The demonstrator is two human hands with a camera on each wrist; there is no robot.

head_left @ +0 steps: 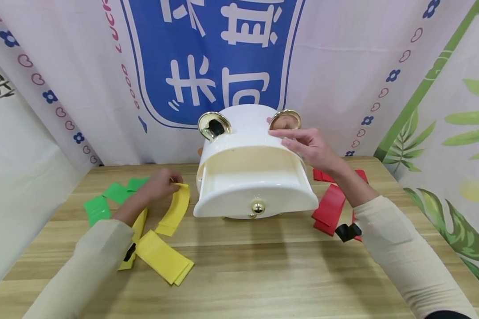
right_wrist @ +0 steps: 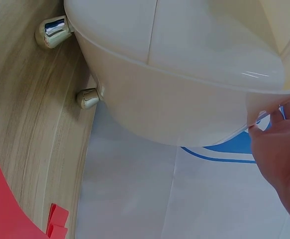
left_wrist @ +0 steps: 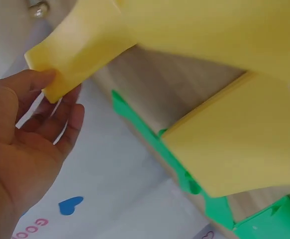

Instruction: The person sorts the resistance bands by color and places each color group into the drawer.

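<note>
In the head view a white drawer box (head_left: 247, 126) with two gold-rimmed round ears (head_left: 214, 126) stands at the middle of the table. Its rounded drawer (head_left: 227, 201), fronted by a gold knob (head_left: 258, 207), is pulled out and shows a bare inside. My left hand (head_left: 161, 184) is left of the box and pinches the end of a yellow strip (left_wrist: 80, 47) between thumb and fingers; the strip's far part hangs toward the table. My right hand (head_left: 313, 146) rests its fingertips on the box's upper right side, by the right ear, with fingers nearly straight.
More yellow strips (head_left: 163, 257) lie at the left front, with green strips (head_left: 97, 210) behind them. Red strips (head_left: 330, 206) lie right of the box, partly under my right forearm. A printed cloth (head_left: 327, 79) hangs behind the wooden table (head_left: 259, 274).
</note>
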